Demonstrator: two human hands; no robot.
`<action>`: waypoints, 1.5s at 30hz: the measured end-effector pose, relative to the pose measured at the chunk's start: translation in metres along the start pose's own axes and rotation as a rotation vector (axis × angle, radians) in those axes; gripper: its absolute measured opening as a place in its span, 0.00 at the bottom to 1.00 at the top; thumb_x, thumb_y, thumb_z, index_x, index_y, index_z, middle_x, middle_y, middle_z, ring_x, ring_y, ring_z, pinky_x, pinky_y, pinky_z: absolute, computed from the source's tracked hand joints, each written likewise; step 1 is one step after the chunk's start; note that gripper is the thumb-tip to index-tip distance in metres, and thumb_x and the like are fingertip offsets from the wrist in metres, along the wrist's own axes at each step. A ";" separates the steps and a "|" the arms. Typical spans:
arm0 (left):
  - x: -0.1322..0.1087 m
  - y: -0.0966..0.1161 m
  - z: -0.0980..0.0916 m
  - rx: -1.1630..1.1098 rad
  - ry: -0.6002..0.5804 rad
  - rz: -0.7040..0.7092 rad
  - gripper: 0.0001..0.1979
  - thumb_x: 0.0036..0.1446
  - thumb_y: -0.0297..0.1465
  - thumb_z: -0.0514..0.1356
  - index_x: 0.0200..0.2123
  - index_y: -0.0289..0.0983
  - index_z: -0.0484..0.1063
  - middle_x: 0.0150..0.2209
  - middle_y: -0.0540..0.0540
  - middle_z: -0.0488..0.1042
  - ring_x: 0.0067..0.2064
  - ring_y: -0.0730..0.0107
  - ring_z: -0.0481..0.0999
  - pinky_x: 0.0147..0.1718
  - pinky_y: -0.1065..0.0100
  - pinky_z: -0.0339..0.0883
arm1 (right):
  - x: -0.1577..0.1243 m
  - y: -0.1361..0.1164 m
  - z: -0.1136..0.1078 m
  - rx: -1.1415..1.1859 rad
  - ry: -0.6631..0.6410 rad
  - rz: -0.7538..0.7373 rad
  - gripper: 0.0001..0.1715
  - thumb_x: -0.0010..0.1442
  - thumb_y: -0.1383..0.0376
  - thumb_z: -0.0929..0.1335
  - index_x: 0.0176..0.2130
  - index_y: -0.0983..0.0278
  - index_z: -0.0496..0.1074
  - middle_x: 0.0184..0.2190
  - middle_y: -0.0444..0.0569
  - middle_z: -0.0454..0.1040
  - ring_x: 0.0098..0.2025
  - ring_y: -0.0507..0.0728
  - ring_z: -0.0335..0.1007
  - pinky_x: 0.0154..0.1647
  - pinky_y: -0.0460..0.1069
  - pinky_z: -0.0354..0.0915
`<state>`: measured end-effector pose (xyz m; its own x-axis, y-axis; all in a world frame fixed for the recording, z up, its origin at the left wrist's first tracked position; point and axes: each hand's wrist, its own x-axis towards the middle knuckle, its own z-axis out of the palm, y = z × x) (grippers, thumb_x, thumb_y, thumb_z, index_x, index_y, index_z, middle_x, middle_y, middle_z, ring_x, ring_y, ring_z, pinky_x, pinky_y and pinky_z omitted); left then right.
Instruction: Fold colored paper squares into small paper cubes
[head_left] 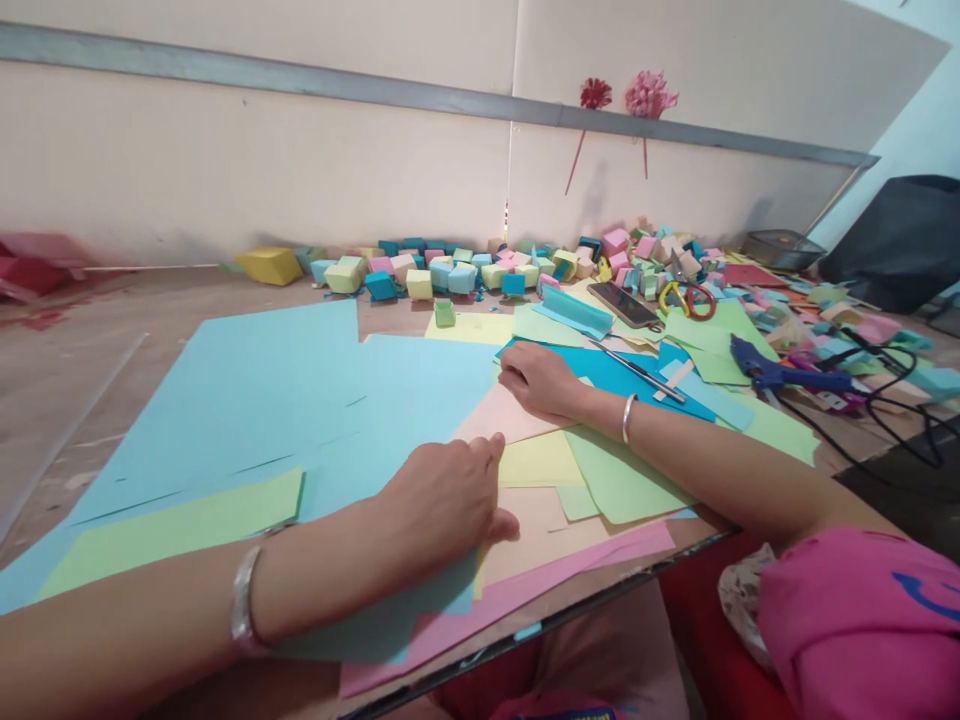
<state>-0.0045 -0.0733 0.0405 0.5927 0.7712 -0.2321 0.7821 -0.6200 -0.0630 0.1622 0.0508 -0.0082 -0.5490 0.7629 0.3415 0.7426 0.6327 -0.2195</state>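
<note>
My left hand (450, 490) lies over a large light blue paper sheet (292, 390), palm down. Its thumb stands apart from the forefinger, and the other fingertips are mostly hidden. Farther off, my right hand (540, 380) rests at the sheet's right edge, near a pale pink sheet (510, 412). Its fingers are curled closed, and whatever they might hold does not show. Under and around the hands are a yellow sheet (536, 460), a green sheet (630, 470) and a pink strip (540, 590). A pen (637, 370) lies on a darker blue sheet (607, 372) beside my right hand.
Many small folded paper boxes (457, 275) line the wall side. A phone (624, 304), scissors (686, 300) and a blue glue gun (780, 372) with a black cable lie to the right. A green paper piece (180, 525) sits at left. Two paper flowers (649, 97) hang on the rail.
</note>
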 end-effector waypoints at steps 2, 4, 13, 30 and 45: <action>-0.006 0.008 -0.003 -0.032 -0.037 -0.107 0.31 0.53 0.47 0.64 0.50 0.28 0.69 0.35 0.36 0.76 0.29 0.56 0.76 0.21 0.66 0.56 | 0.000 0.000 0.000 -0.003 -0.008 0.001 0.08 0.62 0.67 0.61 0.30 0.63 0.64 0.30 0.47 0.67 0.35 0.54 0.59 0.34 0.47 0.51; -0.011 0.013 -0.004 -0.031 -0.040 -0.183 0.26 0.52 0.47 0.64 0.43 0.29 0.72 0.33 0.35 0.76 0.27 0.56 0.76 0.20 0.66 0.56 | 0.001 0.001 0.001 -0.003 -0.007 -0.001 0.08 0.62 0.67 0.62 0.30 0.63 0.64 0.31 0.47 0.67 0.35 0.54 0.60 0.34 0.47 0.51; -0.024 0.006 -0.002 0.050 0.116 -0.199 0.28 0.60 0.51 0.54 0.22 0.34 0.73 0.22 0.39 0.68 0.23 0.59 0.70 0.18 0.65 0.52 | 0.000 0.002 0.001 -0.015 -0.002 -0.012 0.08 0.62 0.67 0.61 0.30 0.63 0.65 0.31 0.48 0.67 0.35 0.55 0.60 0.35 0.47 0.51; 0.047 -0.065 0.024 -0.094 0.418 0.331 0.15 0.66 0.35 0.49 0.52 0.38 0.68 0.53 0.38 0.68 0.55 0.57 0.67 0.53 0.57 0.63 | 0.003 0.007 0.003 0.128 -0.013 0.100 0.06 0.58 0.66 0.65 0.30 0.64 0.68 0.30 0.45 0.70 0.34 0.53 0.62 0.34 0.46 0.53; 0.047 -0.068 0.025 -0.162 0.265 0.277 0.21 0.69 0.36 0.44 0.62 0.42 0.61 0.68 0.41 0.54 0.67 0.62 0.54 0.64 0.51 0.41 | -0.042 -0.041 -0.065 -0.420 -0.254 -0.046 0.10 0.61 0.73 0.63 0.39 0.68 0.73 0.35 0.57 0.71 0.38 0.60 0.64 0.33 0.52 0.53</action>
<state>-0.0343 0.0013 0.0092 0.7976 0.6018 0.0409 0.5934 -0.7951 0.1251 0.1802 -0.0159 0.0457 -0.6222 0.7768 0.0970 0.7772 0.5981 0.1956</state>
